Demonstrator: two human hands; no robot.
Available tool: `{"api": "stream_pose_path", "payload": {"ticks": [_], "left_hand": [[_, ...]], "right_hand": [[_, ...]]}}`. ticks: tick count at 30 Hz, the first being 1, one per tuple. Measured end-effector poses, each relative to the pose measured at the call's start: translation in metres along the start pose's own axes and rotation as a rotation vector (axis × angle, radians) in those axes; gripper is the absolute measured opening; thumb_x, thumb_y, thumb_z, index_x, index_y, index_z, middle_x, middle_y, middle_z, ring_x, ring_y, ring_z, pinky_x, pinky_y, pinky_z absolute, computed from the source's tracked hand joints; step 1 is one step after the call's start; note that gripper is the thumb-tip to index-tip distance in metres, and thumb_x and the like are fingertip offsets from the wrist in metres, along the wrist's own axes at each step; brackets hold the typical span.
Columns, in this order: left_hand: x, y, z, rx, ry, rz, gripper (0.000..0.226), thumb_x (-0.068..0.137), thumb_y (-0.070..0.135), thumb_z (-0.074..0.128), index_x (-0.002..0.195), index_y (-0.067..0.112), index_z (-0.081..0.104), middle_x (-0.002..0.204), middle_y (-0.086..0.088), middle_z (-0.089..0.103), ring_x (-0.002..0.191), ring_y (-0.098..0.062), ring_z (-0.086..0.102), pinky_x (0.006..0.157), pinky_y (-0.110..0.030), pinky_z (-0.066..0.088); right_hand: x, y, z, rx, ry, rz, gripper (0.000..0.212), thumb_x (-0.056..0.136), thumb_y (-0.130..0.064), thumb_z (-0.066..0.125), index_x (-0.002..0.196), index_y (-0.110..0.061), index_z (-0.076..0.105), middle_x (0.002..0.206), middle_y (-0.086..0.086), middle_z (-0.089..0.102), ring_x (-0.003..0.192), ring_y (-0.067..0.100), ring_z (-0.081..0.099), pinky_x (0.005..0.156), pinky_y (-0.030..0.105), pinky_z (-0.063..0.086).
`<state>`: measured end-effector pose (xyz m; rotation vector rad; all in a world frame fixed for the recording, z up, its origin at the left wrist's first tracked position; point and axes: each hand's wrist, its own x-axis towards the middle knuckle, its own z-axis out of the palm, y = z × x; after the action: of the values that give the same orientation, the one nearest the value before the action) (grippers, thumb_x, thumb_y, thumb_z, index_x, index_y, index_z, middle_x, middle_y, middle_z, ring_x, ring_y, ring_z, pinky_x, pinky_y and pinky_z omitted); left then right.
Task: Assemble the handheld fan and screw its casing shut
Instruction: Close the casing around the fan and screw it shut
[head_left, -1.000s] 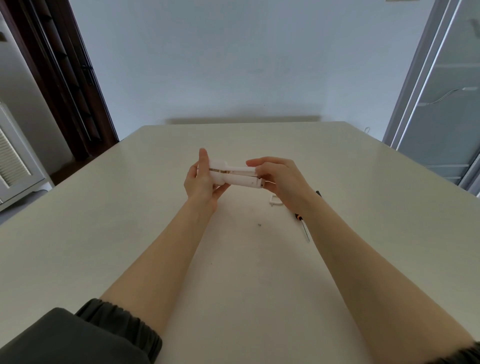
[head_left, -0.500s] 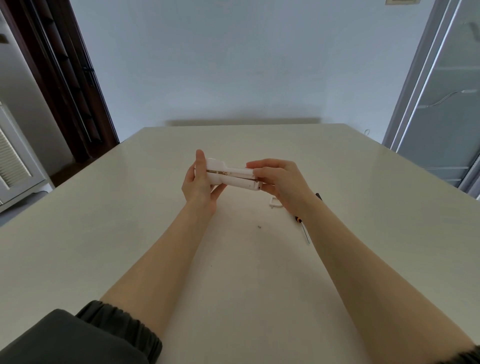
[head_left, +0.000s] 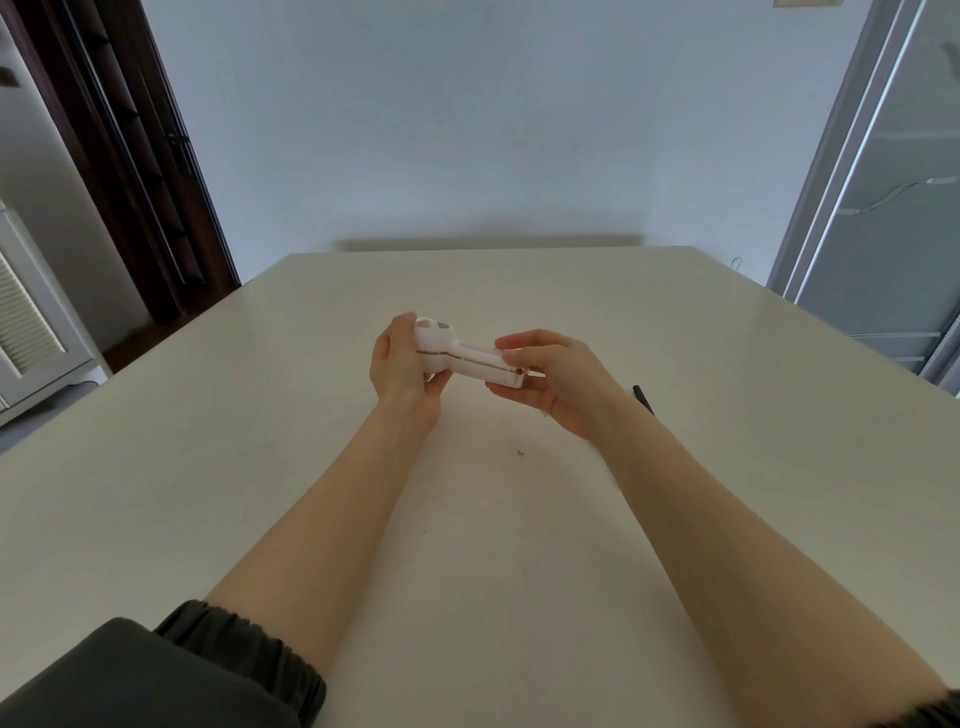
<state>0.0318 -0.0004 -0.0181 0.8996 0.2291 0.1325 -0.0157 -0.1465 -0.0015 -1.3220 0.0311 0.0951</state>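
Table (head_left: 675, 467): pale and bare-topped, it carries the loose parts, and the hands work in the air above its middle, nearer the far edge than the near one.
Fan (head_left: 467, 358): white, held level and clear of the tabletop, its round head end to the left and its handle to the right. A dark seam runs along its length, so the two casing halves look pressed together but not yet screwed; holding it sideways likely keeps that seam in view.
Left hand (head_left: 400, 369): fingers curled round the head end, thumb side toward the camera, wrist bent up from a forearm that reaches in from the near left corner. It is clamped on the fan.
Right hand (head_left: 561, 379): palm up beneath the handle end, fingers wrapped over the top, squeezing the halves together. It too is clamped on the fan.
Screwdriver (head_left: 643, 397): only its dark handle shows, lying on the table behind the right wrist, toward the right edge and within reach.
Screw (head_left: 520, 453): a tiny dark speck on the table below the hands; probably a screw, too small to be sure.
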Motion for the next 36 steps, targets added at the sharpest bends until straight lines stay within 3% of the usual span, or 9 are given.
{"api": "stream_pose_path", "payload": {"ticks": [4, 7, 11, 15, 24, 30, 32, 34, 36], "left_hand": [[0.001, 0.002, 0.001, 0.066, -0.067, -0.030, 0.006, 0.088, 0.012, 0.048, 0.090, 0.009, 0.052, 0.081, -0.005, 0.058, 0.080, -0.024, 0.054, 0.067, -0.033, 0.050], [-0.002, -0.002, 0.002, 0.161, -0.108, -0.038, 0.028, 0.090, 0.010, 0.055, 0.116, 0.011, 0.046, 0.093, -0.004, 0.056, 0.080, -0.021, 0.057, 0.068, -0.037, 0.053], [-0.005, -0.004, 0.001, 0.159, -0.155, -0.056, 0.032, 0.091, 0.015, 0.060, 0.120, 0.019, 0.046, 0.111, -0.006, 0.054, 0.083, -0.018, 0.060, 0.068, -0.036, 0.056], [-0.005, -0.001, 0.000, 0.146, -0.282, -0.077, 0.035, 0.090, 0.012, 0.060, 0.123, 0.019, 0.051, 0.112, -0.007, 0.058, 0.092, -0.021, 0.061, 0.067, -0.034, 0.058], [-0.009, -0.002, 0.002, 0.297, -0.372, -0.010, 0.033, 0.089, 0.011, 0.060, 0.120, 0.023, 0.060, 0.111, -0.009, 0.062, 0.086, -0.021, 0.064, 0.066, -0.031, 0.058], [-0.006, -0.006, 0.002, 0.305, -0.334, 0.005, 0.065, 0.085, 0.013, 0.067, 0.142, 0.022, 0.037, 0.130, -0.011, 0.051, 0.097, -0.022, 0.065, 0.075, -0.035, 0.059], [-0.007, -0.007, 0.003, 0.305, -0.345, 0.005, 0.057, 0.086, 0.016, 0.067, 0.137, 0.019, 0.041, 0.122, -0.010, 0.055, 0.096, -0.023, 0.064, 0.076, -0.035, 0.058], [-0.008, -0.005, 0.006, 0.285, -0.413, -0.019, 0.028, 0.091, 0.026, 0.060, 0.114, 0.012, 0.056, 0.102, -0.008, 0.063, 0.090, -0.024, 0.061, 0.073, -0.033, 0.054], [-0.009, -0.003, 0.007, 0.214, -0.457, -0.089, 0.027, 0.093, 0.040, 0.052, 0.096, 0.015, 0.060, 0.090, -0.006, 0.064, 0.088, -0.026, 0.057, 0.080, -0.037, 0.046]], "right_hand": [[0.002, 0.003, 0.000, -0.048, 0.045, 0.007, 0.017, 0.084, 0.010, 0.055, 0.094, 0.000, 0.064, 0.107, 0.022, 0.057, 0.094, 0.033, 0.060, 0.083, 0.038, 0.057], [0.003, 0.005, 0.000, -0.100, 0.078, 0.011, 0.022, 0.081, 0.011, 0.056, 0.096, -0.003, 0.064, 0.113, 0.023, 0.056, 0.098, 0.033, 0.060, 0.082, 0.038, 0.057], [0.002, 0.005, -0.001, -0.065, 0.107, 0.089, 0.028, 0.077, 0.011, 0.056, 0.103, 0.003, 0.062, 0.106, 0.021, 0.054, 0.097, 0.035, 0.061, 0.083, 0.039, 0.058], [-0.003, 0.002, 0.001, 0.043, 0.035, 0.201, 0.018, 0.083, -0.001, 0.060, 0.099, 0.006, 0.058, 0.101, 0.024, 0.057, 0.083, 0.034, 0.066, 0.078, 0.038, 0.060], [-0.003, 0.004, 0.000, -0.139, -0.084, 0.298, 0.029, 0.090, -0.028, 0.062, 0.099, 0.000, 0.062, 0.081, 0.015, 0.069, 0.065, 0.022, 0.067, 0.060, 0.026, 0.057], [-0.001, 0.005, -0.002, -0.084, -0.124, 0.303, 0.027, 0.094, -0.024, 0.057, 0.103, 0.002, 0.059, 0.083, 0.015, 0.066, 0.066, 0.021, 0.064, 0.062, 0.026, 0.054], [-0.002, 0.006, -0.003, -0.051, -0.145, 0.326, 0.026, 0.095, -0.024, 0.053, 0.102, 0.000, 0.059, 0.083, 0.013, 0.065, 0.065, 0.019, 0.062, 0.060, 0.025, 0.051], [-0.002, 0.006, -0.003, 0.019, -0.174, 0.360, 0.028, 0.096, -0.026, 0.050, 0.106, -0.001, 0.057, 0.082, 0.011, 0.064, 0.062, 0.018, 0.060, 0.058, 0.024, 0.050], [-0.002, 0.006, -0.003, 0.086, -0.198, 0.390, 0.030, 0.096, -0.028, 0.047, 0.109, -0.002, 0.057, 0.080, 0.010, 0.064, 0.060, 0.017, 0.059, 0.058, 0.024, 0.049]]}}
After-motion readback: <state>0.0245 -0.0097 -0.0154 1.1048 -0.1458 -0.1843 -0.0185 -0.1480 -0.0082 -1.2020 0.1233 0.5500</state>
